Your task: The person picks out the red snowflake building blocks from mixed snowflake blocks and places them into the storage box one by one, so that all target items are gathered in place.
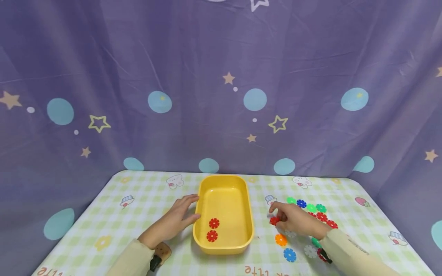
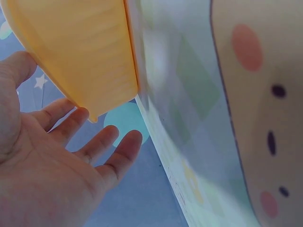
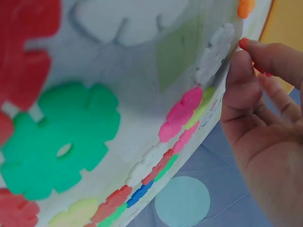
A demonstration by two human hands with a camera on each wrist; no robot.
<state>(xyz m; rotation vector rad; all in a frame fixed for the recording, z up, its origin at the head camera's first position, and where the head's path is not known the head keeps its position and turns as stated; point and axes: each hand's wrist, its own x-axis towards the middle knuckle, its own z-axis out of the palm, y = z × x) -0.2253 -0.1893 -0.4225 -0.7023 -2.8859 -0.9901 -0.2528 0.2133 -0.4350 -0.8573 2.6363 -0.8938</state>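
A yellow plastic tray [image 1: 226, 201] lies on the table, with two red notched discs [image 1: 212, 235] flat inside near its front left. My left hand [image 1: 172, 221] rests against the tray's left side, fingertips and thumb at the rim. In the left wrist view its fingers [image 2: 71, 124] are spread and loosely extended. To the right of the tray, my right hand [image 1: 299, 219] pinches a red notched disc [image 1: 274, 220] between thumb and fingers, low over the cloth. Only slivers of this disc show in the right wrist view, the fingers hiding the rest.
Several loose notched discs lie around and under the right hand and forearm: an orange disc [image 1: 281, 240], a light blue disc [image 1: 289, 255], a dark blue disc [image 1: 301, 203], a green disc [image 3: 61, 139] and others. A checked cloth [image 1: 114, 218] covers the table; a purple curtain [image 1: 207, 57] hangs behind.
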